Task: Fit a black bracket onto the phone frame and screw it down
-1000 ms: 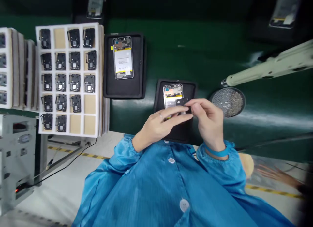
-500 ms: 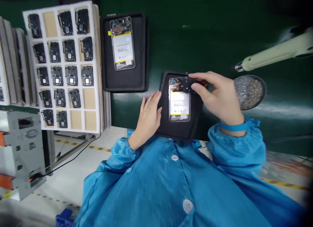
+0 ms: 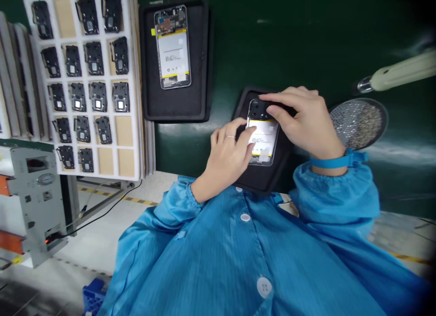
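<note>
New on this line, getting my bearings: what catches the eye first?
Centre: the right hand pinches a black part at the top of an open phone in a black tray, the left hand pressing its side. A white tray of similar parts stands at left, a dish of screws at right.

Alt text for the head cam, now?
Right hand holds a black cover part at the top end of an open phone lying in a black tray; left hand rests its fingers on the phone. A foam tray of similar parts lies to the left, a dish of screws to the right.
</note>
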`<state>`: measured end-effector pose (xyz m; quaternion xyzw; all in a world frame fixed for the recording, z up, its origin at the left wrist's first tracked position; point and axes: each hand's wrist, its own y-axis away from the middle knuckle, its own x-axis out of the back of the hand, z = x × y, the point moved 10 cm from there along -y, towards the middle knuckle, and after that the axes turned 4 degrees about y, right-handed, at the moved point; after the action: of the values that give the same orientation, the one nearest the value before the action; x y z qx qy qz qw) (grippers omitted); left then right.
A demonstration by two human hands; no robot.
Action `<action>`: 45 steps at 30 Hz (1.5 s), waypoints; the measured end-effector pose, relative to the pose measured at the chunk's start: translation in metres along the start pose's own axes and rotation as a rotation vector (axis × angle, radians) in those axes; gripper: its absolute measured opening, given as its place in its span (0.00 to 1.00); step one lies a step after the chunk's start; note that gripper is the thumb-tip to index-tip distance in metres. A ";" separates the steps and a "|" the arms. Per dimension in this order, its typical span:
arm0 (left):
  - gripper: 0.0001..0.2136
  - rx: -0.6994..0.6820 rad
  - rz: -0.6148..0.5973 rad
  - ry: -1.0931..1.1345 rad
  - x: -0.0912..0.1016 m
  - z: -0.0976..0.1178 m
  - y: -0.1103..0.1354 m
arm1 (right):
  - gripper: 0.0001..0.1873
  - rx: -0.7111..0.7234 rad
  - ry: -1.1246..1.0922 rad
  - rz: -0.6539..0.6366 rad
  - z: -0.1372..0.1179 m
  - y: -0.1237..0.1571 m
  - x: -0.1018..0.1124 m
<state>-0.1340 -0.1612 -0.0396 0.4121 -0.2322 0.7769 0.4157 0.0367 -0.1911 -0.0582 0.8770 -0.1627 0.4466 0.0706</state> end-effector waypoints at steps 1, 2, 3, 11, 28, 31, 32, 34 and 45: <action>0.20 -0.018 -0.028 -0.015 -0.005 0.005 -0.002 | 0.22 0.001 0.002 0.008 0.001 0.000 0.000; 0.21 -0.031 -0.052 -0.037 -0.009 0.009 -0.005 | 0.21 0.003 0.003 0.016 0.001 0.000 0.001; 0.22 -0.039 -0.070 -0.062 -0.013 0.012 -0.007 | 0.21 0.006 0.004 0.021 0.002 -0.001 0.001; 0.28 -0.047 -0.099 -0.219 -0.027 0.013 -0.011 | 0.21 0.024 -0.004 0.026 0.002 -0.003 0.001; 0.29 -0.006 -0.069 -0.210 -0.028 0.015 -0.010 | 0.20 0.039 -0.079 0.171 0.001 0.006 0.012; 0.29 -0.014 -0.074 -0.217 -0.029 0.016 -0.010 | 0.20 0.027 -0.075 0.160 0.002 0.005 0.012; 0.30 -0.018 -0.072 -0.226 -0.029 0.016 -0.010 | 0.20 0.028 -0.080 0.162 0.002 0.005 0.012; 0.30 -0.023 -0.061 -0.244 -0.029 0.017 -0.009 | 0.20 0.029 -0.092 0.168 0.002 0.005 0.013; 0.32 -0.010 -0.041 -0.232 -0.027 0.016 -0.010 | 0.19 0.028 -0.080 0.159 0.002 0.005 0.013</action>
<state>-0.1098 -0.1796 -0.0528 0.5020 -0.2740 0.7141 0.4038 0.0433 -0.1990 -0.0489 0.8794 -0.2284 0.4174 0.0162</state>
